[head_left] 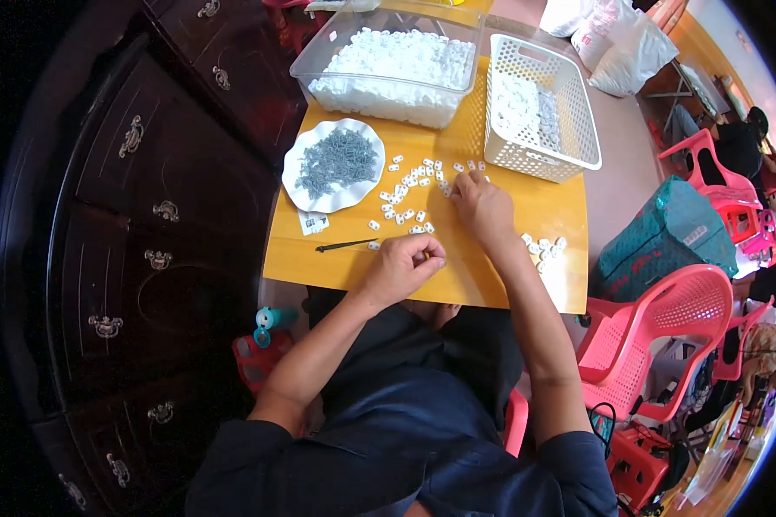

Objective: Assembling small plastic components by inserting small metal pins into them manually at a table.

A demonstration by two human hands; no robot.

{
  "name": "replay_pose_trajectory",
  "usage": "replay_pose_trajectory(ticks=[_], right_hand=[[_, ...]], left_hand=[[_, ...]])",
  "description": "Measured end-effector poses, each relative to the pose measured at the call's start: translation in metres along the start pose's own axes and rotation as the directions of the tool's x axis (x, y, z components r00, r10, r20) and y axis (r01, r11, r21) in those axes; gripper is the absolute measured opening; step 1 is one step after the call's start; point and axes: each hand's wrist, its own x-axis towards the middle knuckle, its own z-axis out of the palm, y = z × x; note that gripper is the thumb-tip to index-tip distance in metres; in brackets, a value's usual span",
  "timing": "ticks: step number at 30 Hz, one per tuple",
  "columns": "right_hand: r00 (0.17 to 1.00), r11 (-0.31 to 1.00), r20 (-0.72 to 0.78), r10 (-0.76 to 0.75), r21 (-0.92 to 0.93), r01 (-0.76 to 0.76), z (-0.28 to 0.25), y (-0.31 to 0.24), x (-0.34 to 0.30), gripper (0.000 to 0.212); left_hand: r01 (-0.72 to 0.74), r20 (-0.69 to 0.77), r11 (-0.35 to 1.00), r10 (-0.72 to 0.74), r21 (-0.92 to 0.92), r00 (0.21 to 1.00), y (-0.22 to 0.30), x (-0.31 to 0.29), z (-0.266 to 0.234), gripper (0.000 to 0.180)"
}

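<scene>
Small white plastic pieces with dark holes (401, 191) lie scattered over the middle of the yellow table (319, 263). My left hand (403, 265) is at the table's near edge with thumb and fingers pinched together; what is between them is too small to make out. Farther forward and to the right, my right hand (483, 205) reaches down among the white pieces, fingers bent and close together. Its fingertips are partly hidden, so anything in them does not show. A thin black pointed tool (347, 246) lies left of my left hand. Grey screws fill a white scalloped plate (291, 177) at the left.
At the back stand a clear plastic tub (388, 86) heaped with white pieces and a white perforated basket (543, 159) holding more. Another small group of white pieces (545, 247) lies at the right. Dark drawers (147, 258) flank the left; a pink chair (664, 327) and teal bag (668, 233) the right.
</scene>
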Motion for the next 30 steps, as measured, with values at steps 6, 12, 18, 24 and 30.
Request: replay_pose_trajectory(ticks=[6, 12, 18, 24, 30], right_hand=[[0.995, 0.942, 0.048, 0.082, 0.322, -0.093, -0.039, -0.025, -0.035, 0.012], [0.911, 0.224, 0.363, 0.194, 0.888, -0.402, -0.028, -0.013, -0.089, 0.011], [0.836, -0.226, 0.48, 0.265, 0.874, -0.43, -0.026, -0.018, -0.11, 0.012], [0.814, -0.323, 0.493, 0.308, 0.858, -0.398, -0.029, -0.02, -0.11, 0.016], [0.81, -0.38, 0.513, 0.283, 0.836, -0.397, -0.026, -0.017, -0.113, 0.016]], left_hand=[[-0.019, -0.028, 0.999, 0.018, -0.029, 0.999, -0.003, 0.0, -0.002, 0.006], [-0.01, -0.051, 1.0, 0.008, -0.025, 0.999, 0.007, -0.002, 0.002, 0.006], [0.003, -0.025, 0.996, -0.005, -0.086, 1.0, 0.001, -0.002, 0.012, 0.005], [0.01, -0.069, 0.986, -0.022, -0.168, 0.997, 0.016, 0.001, 0.023, 0.005], [-0.144, -0.154, 0.987, 0.131, -0.074, 0.979, 0.013, 0.009, 0.026, 0.003]])
